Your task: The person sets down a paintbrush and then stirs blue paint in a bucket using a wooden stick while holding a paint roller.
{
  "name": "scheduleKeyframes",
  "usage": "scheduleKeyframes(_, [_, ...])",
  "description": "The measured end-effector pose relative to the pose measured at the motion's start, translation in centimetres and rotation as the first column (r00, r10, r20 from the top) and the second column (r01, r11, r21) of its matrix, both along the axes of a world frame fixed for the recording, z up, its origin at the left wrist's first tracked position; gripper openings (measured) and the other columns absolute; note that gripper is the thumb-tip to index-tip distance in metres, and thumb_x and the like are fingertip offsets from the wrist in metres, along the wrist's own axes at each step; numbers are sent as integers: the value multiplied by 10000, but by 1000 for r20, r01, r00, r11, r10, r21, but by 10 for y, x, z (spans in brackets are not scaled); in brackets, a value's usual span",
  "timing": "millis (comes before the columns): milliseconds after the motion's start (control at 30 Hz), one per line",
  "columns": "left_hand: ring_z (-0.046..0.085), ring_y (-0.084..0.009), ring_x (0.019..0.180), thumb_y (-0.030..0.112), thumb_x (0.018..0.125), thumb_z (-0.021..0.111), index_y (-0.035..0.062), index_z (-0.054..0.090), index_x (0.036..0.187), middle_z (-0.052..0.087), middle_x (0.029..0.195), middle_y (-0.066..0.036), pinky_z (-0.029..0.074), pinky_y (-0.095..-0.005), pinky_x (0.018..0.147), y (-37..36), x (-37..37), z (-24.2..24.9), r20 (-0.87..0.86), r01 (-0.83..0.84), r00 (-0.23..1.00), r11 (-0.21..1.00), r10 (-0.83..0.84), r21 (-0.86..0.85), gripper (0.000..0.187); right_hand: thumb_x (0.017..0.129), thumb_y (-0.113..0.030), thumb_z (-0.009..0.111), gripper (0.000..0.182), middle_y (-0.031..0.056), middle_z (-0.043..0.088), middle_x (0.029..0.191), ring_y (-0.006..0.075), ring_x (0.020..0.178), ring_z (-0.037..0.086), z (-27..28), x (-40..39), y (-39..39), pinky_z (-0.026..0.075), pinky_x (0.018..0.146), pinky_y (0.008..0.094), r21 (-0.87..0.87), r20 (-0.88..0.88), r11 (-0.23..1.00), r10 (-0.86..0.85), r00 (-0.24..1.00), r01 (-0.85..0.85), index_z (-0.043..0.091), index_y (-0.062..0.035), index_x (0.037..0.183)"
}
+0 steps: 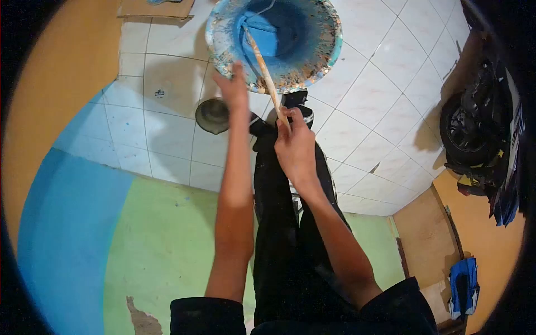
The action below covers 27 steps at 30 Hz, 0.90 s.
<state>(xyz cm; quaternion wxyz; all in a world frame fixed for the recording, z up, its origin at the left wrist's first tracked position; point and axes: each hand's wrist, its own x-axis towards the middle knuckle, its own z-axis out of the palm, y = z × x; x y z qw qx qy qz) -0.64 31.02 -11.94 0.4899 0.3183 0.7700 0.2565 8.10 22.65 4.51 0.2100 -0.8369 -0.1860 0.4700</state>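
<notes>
My right hand [295, 142] grips the near end of a pale, paint-smeared wooden stick [262, 64]. The stick slants up over the rim of a wide paint-spattered tub [329, 53], its far end inside. Blue paint [262, 40] covers the tub's bottom, and a thin bent wire [267, 8] shows near the back of it. Slightly blurred, my left hand [234, 90] is at the tub's front left rim, thumb and fingers apart, with nothing seen in it.
A dark round bowl [213, 116] sits on the white tiled floor [385, 78] left of my feet. A motorbike [474, 125] stands at the right, with a blue cloth [463, 285] below it. Cardboard [159, 8] lies at the upper left. Behind me is a green and blue wall [167, 240].
</notes>
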Motion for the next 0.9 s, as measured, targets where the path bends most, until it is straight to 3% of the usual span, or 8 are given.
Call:
scheduleKeyframes(67, [579, -360, 1202, 379, 858, 767, 14, 403, 1419, 544, 1358, -243, 442, -416, 1029, 45, -15, -26, -202, 154, 972, 973, -118, 170, 761, 926, -20, 577, 210, 316, 626, 748, 493, 764, 640, 3, 15, -7, 494, 620, 522, 42, -2, 998, 51, 999, -51, 569, 4, 1134])
scheduleKeyframes(133, [617, -373, 1140, 291, 893, 725, 23, 476, 1367, 616, 1258, -231, 467, -435, 985, 81, -11, -15, -215, 337, 937, 876, -275, 346, 599, 920, -17, 580, 216, 317, 628, 752, 493, 757, 642, 11, 29, -9, 496, 623, 524, 25, 5, 995, 93, 996, -93, 574, 6, 1135])
scheduleKeyframes(233, [639, -406, 1085, 192, 925, 666, 31, 545, 1308, 664, 1157, -233, 484, -447, 938, 107, -11, -10, -300, 540, 831, 810, -469, 229, 433, 904, -4, 587, 236, 319, 638, 765, 491, 738, 649, 16, 38, -5, 505, 636, 525, -35, -9, 990, 137, 990, -138, 584, 9, 1139])
scheduleKeyframes(367, [633, -448, 1066, 137, 940, 623, -12, 565, 1270, 668, 1132, -264, 487, -456, 920, 86, -24, -20, -298, 509, 850, 821, -434, 258, 367, 916, -8, 588, 222, 307, 644, 768, 478, 730, 653, 4, 25, -5, 506, 621, 477, -50, 8, 986, 157, 988, -156, 599, 7, 1137])
scheduleKeyframes(467, [633, -433, 1078, 144, 945, 621, -54, 530, 1287, 656, 1167, -266, 482, -458, 932, 56, -29, -18, -261, 378, 909, 904, -323, 198, 405, 933, -19, 591, 209, 303, 645, 773, 472, 725, 652, -2, 20, -4, 501, 599, 442, -28, 33, 991, 133, 991, -132, 615, -3, 1140])
scheduleKeyframes(533, [632, -386, 1092, 143, 958, 613, -85, 500, 1298, 643, 1210, -252, 467, -440, 958, 32, -27, -27, -175, 115, 981, 971, -79, 210, 425, 932, -23, 595, 207, 304, 644, 773, 472, 734, 652, -3, 19, 3, 500, 601, 450, -7, 33, 994, 112, 993, -112, 615, -6, 1138])
scheduleKeyframes(667, [577, -288, 1165, 66, 972, 566, -35, 421, 1397, 589, 1300, -178, 444, -399, 997, -11, -7, -37, 14, -172, 985, 957, 173, 233, 460, 890, -14, 602, 227, 306, 645, 758, 467, 777, 664, 0, 8, 13, 515, 679, 520, -4, 20, 993, 120, 993, -120, 598, 34, 1112])
scheduleKeyframes(900, [580, -265, 1073, 90, 967, 563, -59, 495, 1183, 605, 1184, -182, 470, -385, 929, -47, 43, -5, 129, -506, 858, 861, 496, 55, 271, 923, -35, 579, 250, 311, 632, 750, 462, 733, 661, -4, 4, 6, 506, 626, 482, -15, 44, 983, 186, 982, -185, 612, 2, 1168])
